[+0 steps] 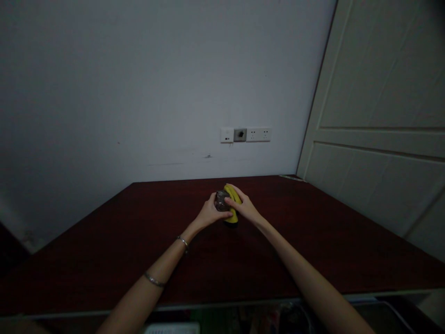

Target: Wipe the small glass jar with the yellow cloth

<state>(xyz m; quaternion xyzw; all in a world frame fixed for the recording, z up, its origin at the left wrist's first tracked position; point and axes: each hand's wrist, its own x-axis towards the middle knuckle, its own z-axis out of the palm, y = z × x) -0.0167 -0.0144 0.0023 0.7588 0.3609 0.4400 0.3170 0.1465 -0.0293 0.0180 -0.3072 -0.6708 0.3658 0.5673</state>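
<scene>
Both my hands meet near the middle of a dark red-brown table. My left hand curls around a small dark, shiny wrapped object. My right hand grips a yellow object that looks like a banana, and its fingers also touch the dark object. The two objects are pressed together between my hands, just above or on the tabletop. Two thin bracelets sit on my left forearm.
A white wall stands behind the table, with a row of sockets above the far edge. A white panelled door is at the right. Below the table's near edge lie dim items I cannot make out.
</scene>
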